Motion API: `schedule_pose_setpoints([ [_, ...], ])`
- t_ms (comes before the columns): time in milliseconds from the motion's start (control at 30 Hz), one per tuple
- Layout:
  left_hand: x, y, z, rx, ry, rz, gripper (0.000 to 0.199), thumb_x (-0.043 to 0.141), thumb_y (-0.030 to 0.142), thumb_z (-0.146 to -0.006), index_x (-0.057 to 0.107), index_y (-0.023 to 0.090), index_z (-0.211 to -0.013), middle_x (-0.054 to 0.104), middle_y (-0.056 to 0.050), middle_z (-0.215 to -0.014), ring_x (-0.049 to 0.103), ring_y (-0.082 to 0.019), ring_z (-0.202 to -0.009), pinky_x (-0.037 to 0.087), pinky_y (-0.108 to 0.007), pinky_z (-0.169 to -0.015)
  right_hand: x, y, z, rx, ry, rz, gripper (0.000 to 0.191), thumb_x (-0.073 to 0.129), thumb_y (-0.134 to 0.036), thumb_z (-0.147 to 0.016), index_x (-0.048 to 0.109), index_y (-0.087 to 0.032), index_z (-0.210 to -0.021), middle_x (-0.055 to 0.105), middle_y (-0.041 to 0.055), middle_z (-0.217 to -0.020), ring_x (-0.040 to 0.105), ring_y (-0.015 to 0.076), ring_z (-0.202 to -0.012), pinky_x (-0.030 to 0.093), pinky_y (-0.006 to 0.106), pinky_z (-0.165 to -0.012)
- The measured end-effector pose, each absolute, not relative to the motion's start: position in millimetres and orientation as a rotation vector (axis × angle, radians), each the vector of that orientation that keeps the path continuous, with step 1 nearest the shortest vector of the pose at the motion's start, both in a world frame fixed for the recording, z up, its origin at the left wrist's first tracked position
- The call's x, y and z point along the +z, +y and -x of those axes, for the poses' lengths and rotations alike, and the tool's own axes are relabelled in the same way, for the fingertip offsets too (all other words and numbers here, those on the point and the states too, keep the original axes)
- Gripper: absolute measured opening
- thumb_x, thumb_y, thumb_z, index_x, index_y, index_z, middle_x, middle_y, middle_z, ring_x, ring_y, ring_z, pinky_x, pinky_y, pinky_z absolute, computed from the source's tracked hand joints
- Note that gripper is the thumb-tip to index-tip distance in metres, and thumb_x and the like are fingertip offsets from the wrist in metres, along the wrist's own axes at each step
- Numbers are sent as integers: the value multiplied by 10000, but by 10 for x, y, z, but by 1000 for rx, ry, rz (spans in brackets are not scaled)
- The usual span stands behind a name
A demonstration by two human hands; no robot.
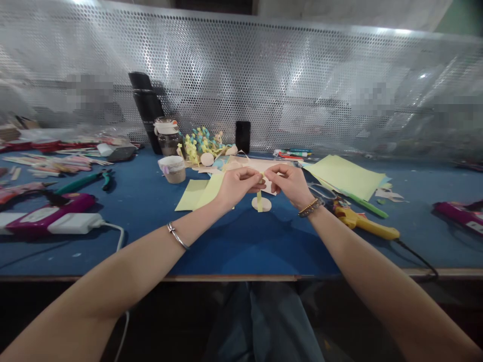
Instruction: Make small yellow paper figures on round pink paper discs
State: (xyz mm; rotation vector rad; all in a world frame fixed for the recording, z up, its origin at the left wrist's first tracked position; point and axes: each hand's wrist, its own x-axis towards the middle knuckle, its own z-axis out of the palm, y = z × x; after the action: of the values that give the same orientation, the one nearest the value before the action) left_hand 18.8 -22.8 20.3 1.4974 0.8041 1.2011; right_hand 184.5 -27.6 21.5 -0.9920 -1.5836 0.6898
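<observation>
A narrow yellow paper strip [259, 200] is located at lower center of the worktop's working area, hanging vertically between the two hands. The left hand [239, 187] and the right hand [287, 183] face each other, and the fingers [261, 176] of both hands are closed in a pinch on the upper end of the strip. The lower end of the strip overlaps a round pale disc [261, 204] lying on the worktop; contact between the two cannot be confirmed. A pale pink card [249, 165] lies directly behind the hands. Yellow paper sheets [194, 195] lie under and left of the left hand, and larger pale yellow sheets [343, 176] lie to the right. Scissors [320, 191] and a yellow glue gun [362, 223] lie at right center. A paper cup [172, 169], a glass jar [168, 137], a black bottle [146, 111], a yellow and teal paper model [202, 146], and a black phone [243, 137] stand at upper center. Green-handled pliers [88, 181] and a magenta glue gun [49, 217] lie at left. A perforated metal panel [264, 75] spans the top of the frame.
</observation>
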Motion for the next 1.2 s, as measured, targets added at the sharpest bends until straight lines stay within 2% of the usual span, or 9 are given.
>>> schedule_pose_setpoints([
  [267,208,-211,-199,1174,766,-1438,189,617,330,-805,631,146,-846,722,-81,-861,713,-181,-804,577,-286,-754,214,-266,-1851,687,-1579,1014,203,632,-356,-778,601,-158,-745,557,-28,-543,497,63,-412,388,214,-406],
  [367,204,-204,-196,1177,778,-1418,194,646,326,-786,623,152,-869,715,-75,-873,713,-178,-807,574,-285,-765,215,-262,-1853,667,-1575,1041,211,627,-365,-782,597,-159,-745,563,-24,-548,492,61,-412,391,216,-411],
  [633,189,-192,-190,1178,785,-1430,170,674,307,-766,625,148,-804,705,-62,-837,709,-172,-814,563,-309,-820,211,-259,-1855,685,-1579,1020,209,625,-360,-783,600,-155,-750,561,-28,-529,484,59,-395,385,211,-402],
  [1200,192,-199,-207,1160,758,-1429,189,662,322,-771,601,155,-835,713,-74,-877,715,-181,-822,570,-269,-745,203,-260,-1846,661,-1595,1034,197,601,-355,-799,591,-175,-720,561,-30,-538,493,66,-404,389,218,-408],
])
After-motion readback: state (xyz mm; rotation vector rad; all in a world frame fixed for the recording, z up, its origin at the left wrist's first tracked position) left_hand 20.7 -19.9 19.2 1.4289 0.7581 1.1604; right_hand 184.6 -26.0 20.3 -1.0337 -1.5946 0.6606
